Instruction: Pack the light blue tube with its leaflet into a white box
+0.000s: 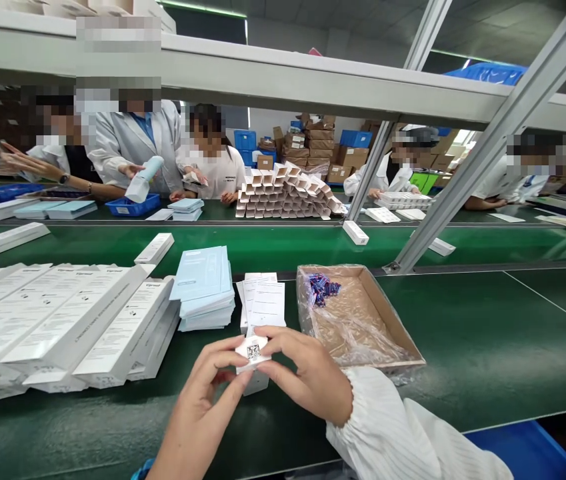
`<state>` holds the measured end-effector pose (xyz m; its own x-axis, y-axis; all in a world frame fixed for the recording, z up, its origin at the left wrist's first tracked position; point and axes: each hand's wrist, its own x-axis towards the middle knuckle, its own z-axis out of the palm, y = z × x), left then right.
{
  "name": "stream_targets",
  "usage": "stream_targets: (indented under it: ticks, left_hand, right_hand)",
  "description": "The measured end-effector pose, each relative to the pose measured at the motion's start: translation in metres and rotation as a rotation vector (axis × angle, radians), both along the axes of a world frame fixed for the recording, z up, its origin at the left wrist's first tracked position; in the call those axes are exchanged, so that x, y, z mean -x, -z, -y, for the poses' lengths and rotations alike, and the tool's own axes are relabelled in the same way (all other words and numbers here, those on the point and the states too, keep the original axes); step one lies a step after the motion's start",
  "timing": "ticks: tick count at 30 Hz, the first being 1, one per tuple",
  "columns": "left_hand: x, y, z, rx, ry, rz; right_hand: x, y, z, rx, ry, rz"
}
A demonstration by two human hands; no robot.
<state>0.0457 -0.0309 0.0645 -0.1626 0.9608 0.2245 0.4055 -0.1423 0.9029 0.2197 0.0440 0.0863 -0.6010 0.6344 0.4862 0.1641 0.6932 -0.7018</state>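
Observation:
Between my two hands is a small white carton [253, 357], its end with a square printed code facing me. My left hand [213, 387] pinches the carton's left side with thumb and fingers. On the other side, my right hand [303, 373] grips it the same way. The carton's far part is hidden behind my fingers. Just beyond lie white printed leaflets [267, 303], beside a stack of light blue folded sheets [205, 283]. To the right sits a cardboard tray [395, 320] lined with clear plastic, with small blue and red packets [323, 289] in its far left corner.
Many long white cartons [107, 327] are piled at the left. A green conveyor belt [263, 243] runs across, carrying several cartons. A slanting metal post [463, 173] rises at the right, under an overhead shelf [283, 73]. Co-workers sit and stand beyond, near stacked open cartons [283, 197].

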Motion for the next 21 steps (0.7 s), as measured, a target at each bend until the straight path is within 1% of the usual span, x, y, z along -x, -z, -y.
stream_targets:
  ticks: [1,3,5,6,7,8,9,10,11,14,15,16,17,19,20,21]
  left_hand:
    - [0.003,0.001,0.000,-0.071,0.019,-0.114]
    - [0.011,0.005,0.001,-0.276,0.047,-0.405]
    - [0.017,0.009,0.002,-0.463,0.051,-0.682]
    - [0.019,0.010,0.002,-0.514,0.044,-0.778]
    - [0.019,0.012,0.002,-0.538,0.041,-0.832]
    - [0.018,0.015,0.002,-0.548,0.036,-0.831]
    - [0.016,0.017,0.001,-0.535,0.020,-0.774]
    - [0.012,0.020,-0.001,-0.494,-0.014,-0.663]
    - [0.006,0.023,-0.003,-0.420,-0.049,-0.504]
    - [-0.014,0.031,-0.009,-0.062,-0.116,0.022]
    - [-0.021,0.032,-0.010,0.040,-0.133,0.121]
    - [-0.027,0.031,-0.011,0.098,-0.153,0.170]
    - [-0.032,0.029,-0.012,0.113,-0.186,0.177]
    - [-0.036,0.020,-0.013,0.090,-0.293,0.163]
    - [-0.036,0.014,-0.014,0.107,-0.336,0.168]
    - [-0.035,0.009,-0.016,0.148,-0.367,0.183]
  right_hand:
    - [-0.001,0.000,0.000,-0.038,-0.023,0.023]
    - [-0.003,0.004,0.001,-0.159,-0.055,0.085]
    - [-0.006,0.010,0.001,-0.302,-0.042,0.152]
    - [-0.007,0.011,0.000,-0.371,-0.030,0.183]
    - [-0.008,0.012,-0.001,-0.429,-0.019,0.210]
    - [-0.008,0.011,-0.003,-0.476,-0.015,0.229]
    - [-0.008,0.008,-0.004,-0.510,-0.020,0.245]
    - [-0.007,0.004,-0.006,-0.533,-0.024,0.259]
    - [-0.006,-0.002,-0.008,-0.553,-0.024,0.277]
    - [-0.001,-0.018,-0.015,-0.597,-0.025,0.393]
    - [-0.002,-0.023,-0.021,-0.597,-0.043,0.439]
    - [-0.004,-0.026,-0.029,-0.577,-0.073,0.467]
    - [-0.008,-0.028,-0.040,-0.523,-0.106,0.471]
    - [-0.023,-0.028,-0.075,-0.313,-0.108,0.381]
    - [-0.033,-0.027,-0.097,-0.152,-0.040,0.302]
    - [-0.044,-0.024,-0.121,0.017,0.073,0.203]
